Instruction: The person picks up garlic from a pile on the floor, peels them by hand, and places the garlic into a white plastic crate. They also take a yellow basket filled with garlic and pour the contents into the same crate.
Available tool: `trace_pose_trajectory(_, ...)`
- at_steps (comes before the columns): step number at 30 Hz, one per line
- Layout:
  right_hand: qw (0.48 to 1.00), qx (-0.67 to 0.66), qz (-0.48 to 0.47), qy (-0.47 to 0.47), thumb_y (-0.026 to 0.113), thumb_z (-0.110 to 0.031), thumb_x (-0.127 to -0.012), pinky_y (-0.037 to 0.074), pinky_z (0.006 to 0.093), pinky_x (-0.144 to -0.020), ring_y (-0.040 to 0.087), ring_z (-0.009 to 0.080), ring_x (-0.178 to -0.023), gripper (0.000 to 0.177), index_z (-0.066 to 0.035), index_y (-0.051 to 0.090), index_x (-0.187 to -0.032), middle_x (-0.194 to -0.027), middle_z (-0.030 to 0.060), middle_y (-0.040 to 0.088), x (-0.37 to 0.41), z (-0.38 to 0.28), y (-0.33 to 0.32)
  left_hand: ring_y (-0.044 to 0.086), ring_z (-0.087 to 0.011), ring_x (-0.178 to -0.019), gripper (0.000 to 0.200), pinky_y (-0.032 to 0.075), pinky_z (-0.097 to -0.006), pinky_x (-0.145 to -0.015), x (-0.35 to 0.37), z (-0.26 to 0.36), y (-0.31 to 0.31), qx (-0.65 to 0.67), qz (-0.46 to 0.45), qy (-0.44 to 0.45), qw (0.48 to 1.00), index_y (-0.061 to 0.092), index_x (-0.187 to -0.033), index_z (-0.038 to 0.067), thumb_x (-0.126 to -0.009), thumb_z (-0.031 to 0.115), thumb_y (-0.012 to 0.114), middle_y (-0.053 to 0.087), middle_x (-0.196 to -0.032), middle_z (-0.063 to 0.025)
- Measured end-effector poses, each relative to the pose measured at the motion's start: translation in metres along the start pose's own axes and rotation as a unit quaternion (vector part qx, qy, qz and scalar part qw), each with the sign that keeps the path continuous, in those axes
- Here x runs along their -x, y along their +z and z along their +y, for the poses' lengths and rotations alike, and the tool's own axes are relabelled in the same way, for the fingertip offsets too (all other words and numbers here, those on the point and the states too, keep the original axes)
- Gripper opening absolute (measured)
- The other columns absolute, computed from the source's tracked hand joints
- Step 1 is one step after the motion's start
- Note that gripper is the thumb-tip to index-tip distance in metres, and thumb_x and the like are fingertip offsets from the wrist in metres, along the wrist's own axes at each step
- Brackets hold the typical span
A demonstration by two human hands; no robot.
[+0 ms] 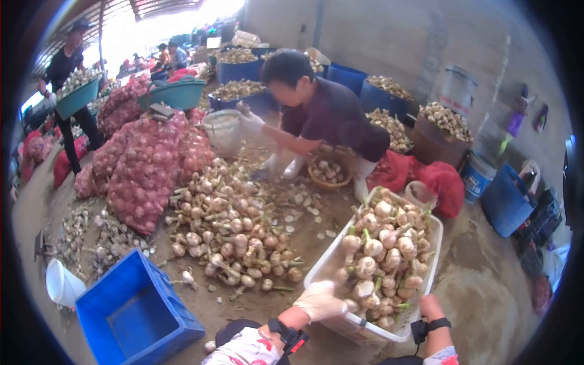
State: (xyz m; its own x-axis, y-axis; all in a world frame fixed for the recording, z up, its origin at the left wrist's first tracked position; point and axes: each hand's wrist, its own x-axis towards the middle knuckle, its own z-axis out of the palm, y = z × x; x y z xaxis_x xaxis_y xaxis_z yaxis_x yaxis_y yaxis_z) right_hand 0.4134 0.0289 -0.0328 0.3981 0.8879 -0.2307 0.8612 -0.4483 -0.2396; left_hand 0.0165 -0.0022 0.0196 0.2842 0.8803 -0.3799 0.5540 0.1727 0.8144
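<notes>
A white plastic crate heaped with garlic bulbs, their stems still on, sits right in front of me, tilted a little. My left hand, in a pale glove, is closed on the crate's near-left corner. On the near-right side, my right hand is closed at the rim; its fingertips are mostly hidden. Left of the crate lies a big pile of loose garlic on the floor. Both my wrists wear black bands.
A blue bin and white bucket stand at left. Across from me a crouching person handles garlic beside a small basket. Red net sacks of garlic rise at left; blue tubs line the wall. Another person carries a green basin.
</notes>
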Motion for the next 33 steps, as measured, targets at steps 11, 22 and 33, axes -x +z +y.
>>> trace_pose_trajectory(11,0.999,0.019,0.005,-0.031,0.047,-0.022,-0.090,0.051,0.0504,-0.078,0.064,0.0448,-0.088,0.036,0.008,0.066,-0.086,-0.087,0.0317,0.064,0.017,-0.015,-0.013,0.062,-0.0323,-0.107,0.082,0.047,-0.0345,-0.092,0.005,0.004,-0.002,-0.030,0.018,0.023,0.999,0.056,-0.123,-0.008,-0.065,0.049,0.073,0.065,-0.110,-0.0262)
trace_pose_trajectory(22,0.995,0.083,0.005,-0.058,0.048,-0.025,-0.090,0.051,0.0506,-0.080,0.063,0.0441,-0.090,0.036,0.006,0.067,-0.083,-0.090,0.0294,0.065,0.005,-0.002,-0.003,0.066,-0.0282,-0.095,0.082,0.051,-0.0331,-0.085,0.008,0.004,0.002,-0.005,0.019,-0.001,1.000,0.056,-0.125,-0.006,-0.063,0.044,0.076,0.068,-0.099,-0.0221)
trace_pose_trajectory(33,0.971,0.198,0.019,-0.132,0.058,-0.020,-0.081,0.052,0.0493,-0.078,0.064,0.0425,-0.090,0.026,0.002,0.068,-0.091,-0.089,0.0276,0.065,-0.001,-0.008,-0.029,0.067,-0.0266,-0.087,0.066,0.052,-0.0349,-0.077,-0.011,-0.024,-0.011,0.014,0.130,0.061,0.990,0.061,-0.117,-0.003,-0.068,0.040,0.071,0.068,-0.091,-0.0218)
